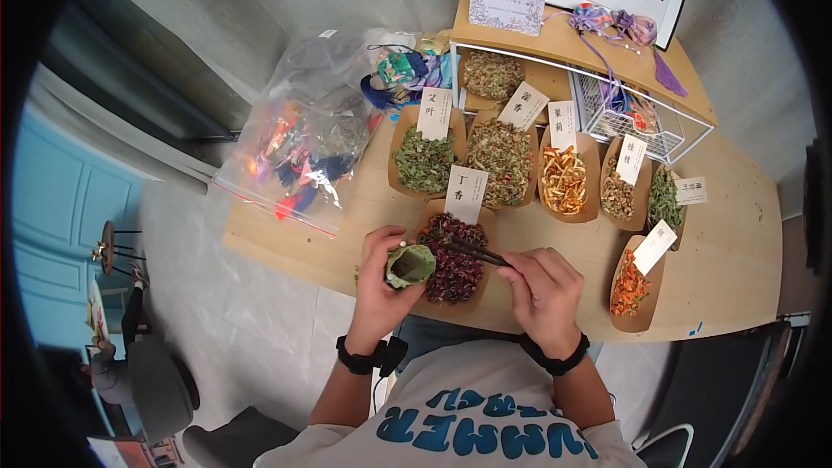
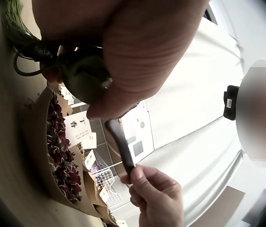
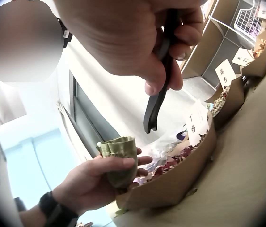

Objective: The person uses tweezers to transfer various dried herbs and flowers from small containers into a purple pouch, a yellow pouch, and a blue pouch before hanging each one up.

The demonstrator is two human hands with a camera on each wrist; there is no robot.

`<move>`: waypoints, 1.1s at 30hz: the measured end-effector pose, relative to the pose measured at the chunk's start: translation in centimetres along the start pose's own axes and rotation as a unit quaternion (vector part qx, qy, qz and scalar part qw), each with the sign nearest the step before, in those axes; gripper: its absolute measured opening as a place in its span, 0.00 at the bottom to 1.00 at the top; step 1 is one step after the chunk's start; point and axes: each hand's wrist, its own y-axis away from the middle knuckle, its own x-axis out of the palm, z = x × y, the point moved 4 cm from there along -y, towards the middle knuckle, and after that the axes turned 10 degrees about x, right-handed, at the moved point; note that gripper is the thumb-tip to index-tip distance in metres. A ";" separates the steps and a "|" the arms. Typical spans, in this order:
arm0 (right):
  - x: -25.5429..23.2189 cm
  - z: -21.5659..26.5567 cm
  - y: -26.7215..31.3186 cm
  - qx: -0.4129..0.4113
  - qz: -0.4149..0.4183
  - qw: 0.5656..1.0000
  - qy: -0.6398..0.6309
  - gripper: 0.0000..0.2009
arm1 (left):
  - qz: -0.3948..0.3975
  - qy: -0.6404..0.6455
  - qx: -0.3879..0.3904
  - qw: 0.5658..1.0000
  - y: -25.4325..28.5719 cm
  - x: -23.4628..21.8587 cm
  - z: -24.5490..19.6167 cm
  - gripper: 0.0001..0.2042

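Note:
My left hand [image 1: 374, 290] grips a small green fabric pouch [image 1: 411, 266], its mouth gaping upward. White beads show at its rim, and a green tassel [image 2: 16, 28] hangs from it in the left wrist view. My right hand [image 1: 548, 290] holds dark tongs [image 3: 155, 111], pinched between thumb and fingers. In the right wrist view the tong tips are in the air above the pouch, with nothing visible between them. Below lies a brown paper tray [image 1: 489, 230] of dark red dried petals [image 1: 451, 282], with a white label card [image 1: 465, 195] standing at its back.
More paper trays of dried herbs stand behind and right, including green leaves [image 1: 425, 165], yellow-orange strips [image 1: 563, 182] and orange petals [image 1: 630, 290]. A wooden shelf [image 1: 511, 35] with a wire basket [image 1: 641, 126] is at the back. A clear plastic bag [image 1: 299, 156] of colourful pouches lies left.

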 end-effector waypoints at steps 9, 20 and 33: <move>-0.1 1.5 -0.6 -0.022 0.017 1.000 -0.010 0.12 | -0.006 0.005 0.002 1.000 -0.3 0.2 -0.4 0.32; 1.5 -2.1 0.3 0.006 0.032 0.995 0.090 0.08 | -0.003 0.006 0.006 1.000 0.0 0.0 0.1 0.33; 0.3 1.4 -0.5 -0.021 0.006 0.999 -0.046 0.13 | -0.013 -0.003 0.007 1.000 0.0 -0.3 -0.5 0.32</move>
